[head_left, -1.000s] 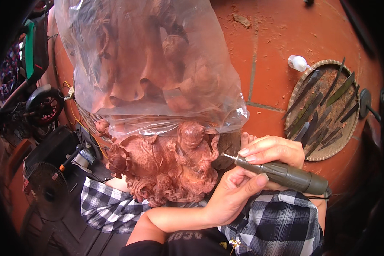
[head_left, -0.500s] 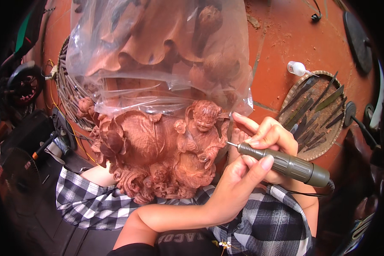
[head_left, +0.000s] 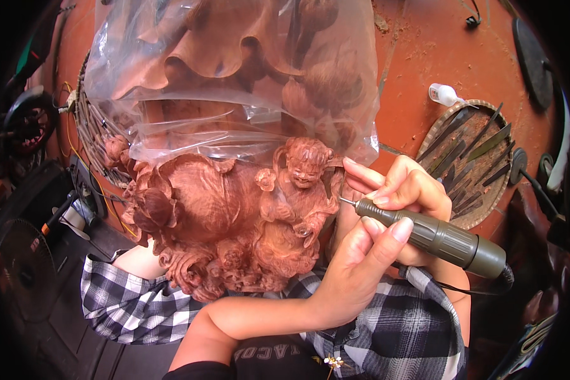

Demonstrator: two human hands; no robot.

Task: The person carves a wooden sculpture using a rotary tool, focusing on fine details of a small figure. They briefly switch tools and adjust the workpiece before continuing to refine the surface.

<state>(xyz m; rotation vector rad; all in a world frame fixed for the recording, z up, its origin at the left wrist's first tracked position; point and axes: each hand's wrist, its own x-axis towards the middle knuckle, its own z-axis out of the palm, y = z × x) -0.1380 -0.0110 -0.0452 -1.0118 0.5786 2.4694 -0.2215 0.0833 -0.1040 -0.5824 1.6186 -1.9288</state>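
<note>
A reddish-brown wood carving [head_left: 196,196] rests across my lap, with a small smiling figure [head_left: 303,168] on its right side. My right hand [head_left: 415,190] pinches the neck of a dark green rotary carving handpiece [head_left: 449,244], which lies slanted with its cord end to the lower right. Its thin metal bit [head_left: 347,201] meets or nearly meets the carving's edge beside the figure. My left hand [head_left: 354,275] reaches across from the lower left, its thumb and fingers gripping the handpiece from below. The palm side of my right hand is partly hidden.
Clear plastic sheeting [head_left: 234,107] covers the carving's upper part. To the right, a round woven tray [head_left: 429,144] holds several flat files and chisels, with a white bottle [head_left: 445,95] at its rim. A black fan [head_left: 26,259] stands at left. Wood shavings dot the tiled floor [head_left: 418,57].
The carving has shifted slightly up and left in view. Both hands and the handpiece have moved a little right, still in the same grip.
</note>
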